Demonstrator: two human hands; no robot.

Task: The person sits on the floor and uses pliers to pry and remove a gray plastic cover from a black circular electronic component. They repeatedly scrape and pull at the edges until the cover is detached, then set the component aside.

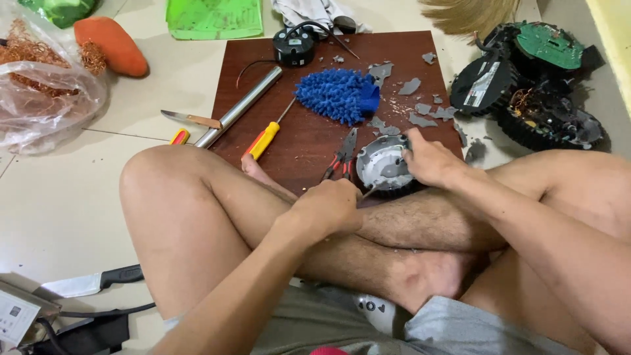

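At frame centre, fingers of the left hand (328,209) are curled tight round a thin tool (369,191), probably a screwdriver, tip poking toward the round grey housing (384,164). Right hand (430,160) fingers clamp the housing's right rim, steadying it on the brown board (309,141) against the shin. Step looks like prying or unscrewing the housing; next move likely needs firm counter-grip and controlled leverage, tip could slip. Left forearm comes up from bottom centre, right from lower right, both over crossed legs. Red-handled pliers (342,156) just left of housing, blue duster mitt (338,95) above, grey plastic shards (420,115) scattered upper right.
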